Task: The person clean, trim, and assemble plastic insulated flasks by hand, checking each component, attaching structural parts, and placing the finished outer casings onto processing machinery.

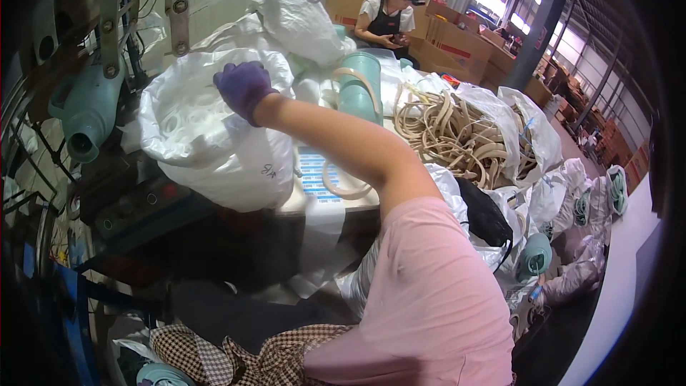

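My right arm, in a pink sleeve, reaches across to the left. My right hand point(245, 89), in a purple glove, is over the mouth of a large white plastic bag point(229, 171). Its fingers look curled, and their tips and anything in them are hidden behind the hand. Whitish translucent ring-like parts point(182, 120) fill the bag beside the hand. My left hand is out of sight; brown checkered cloth point(268, 357) shows at the lower edge. Right of the bag stands a teal plastic cylinder point(363, 86) with a beige curved strip against it.
A heap of beige curved strips point(457, 129) spills from an open bag on the right. A sheet of blue-and-white labels point(319, 175) lies on the table. At left, a teal bottle-like part point(93, 114) hangs by metal machine arms. A co-worker point(386, 21) sits beyond, near cardboard boxes.
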Available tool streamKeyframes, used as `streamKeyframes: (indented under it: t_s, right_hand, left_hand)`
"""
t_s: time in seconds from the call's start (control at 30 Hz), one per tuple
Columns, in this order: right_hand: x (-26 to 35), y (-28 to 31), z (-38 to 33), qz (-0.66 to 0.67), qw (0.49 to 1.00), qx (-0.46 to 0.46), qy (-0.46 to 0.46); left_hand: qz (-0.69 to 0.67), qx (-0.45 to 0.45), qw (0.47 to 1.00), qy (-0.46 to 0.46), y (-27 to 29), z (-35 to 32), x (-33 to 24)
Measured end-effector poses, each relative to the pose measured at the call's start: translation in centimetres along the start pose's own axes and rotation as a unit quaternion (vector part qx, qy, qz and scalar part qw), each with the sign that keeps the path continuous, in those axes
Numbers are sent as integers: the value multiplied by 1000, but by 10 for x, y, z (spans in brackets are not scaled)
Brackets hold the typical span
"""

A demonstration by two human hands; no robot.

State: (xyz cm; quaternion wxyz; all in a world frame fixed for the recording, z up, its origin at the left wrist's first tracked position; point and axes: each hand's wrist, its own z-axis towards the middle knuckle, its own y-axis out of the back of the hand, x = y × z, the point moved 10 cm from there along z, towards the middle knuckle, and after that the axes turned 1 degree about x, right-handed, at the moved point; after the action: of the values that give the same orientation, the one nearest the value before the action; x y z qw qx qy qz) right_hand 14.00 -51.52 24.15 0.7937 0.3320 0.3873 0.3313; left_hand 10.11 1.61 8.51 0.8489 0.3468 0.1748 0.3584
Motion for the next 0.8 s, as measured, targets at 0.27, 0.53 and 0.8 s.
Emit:
streamKeyframes:
  t_s: [0.27, 0.53, 0.8]
  right_hand:
    - [133, 92, -119, 527, 834, 26, 160]
    - [320, 104, -240, 713, 524, 359, 297]
    - [395, 81, -273, 562, 536, 510, 369]
  left_hand:
    - [28, 24, 998, 45, 26, -39, 34]
    - [-34, 9, 998, 61, 39, -15, 2]
    - [-1, 24, 999, 39, 53, -19, -10]
